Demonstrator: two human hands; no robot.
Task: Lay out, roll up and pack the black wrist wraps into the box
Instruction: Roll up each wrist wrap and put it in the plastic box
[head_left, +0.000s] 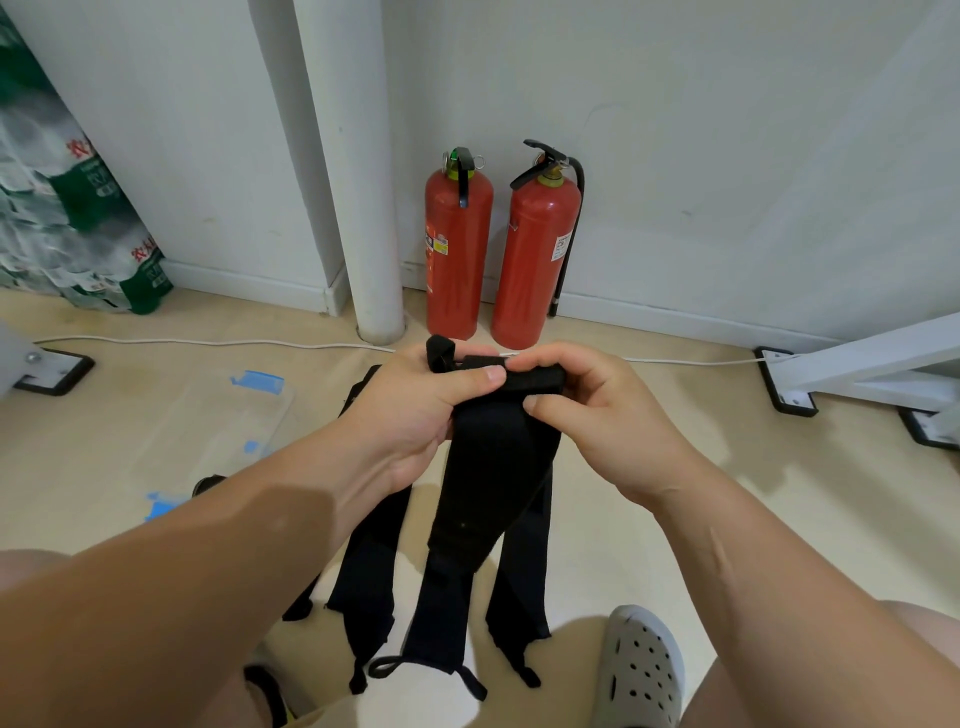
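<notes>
Between left hand (415, 415) and right hand (602, 410) | wrist wrap (493, 467) top pinched by both

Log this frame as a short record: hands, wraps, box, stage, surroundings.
left hand: grips top end of raised wrap
right hand: pinches the same end from the other side
raised wrap: hangs down from both hands, top end folded over
other wraps: lie in strips on floor
box: clear, on floor at left; contents hard to tell
stage: rolling barely begun
surroundings: two extinguishers by wall; grey clog
</notes>
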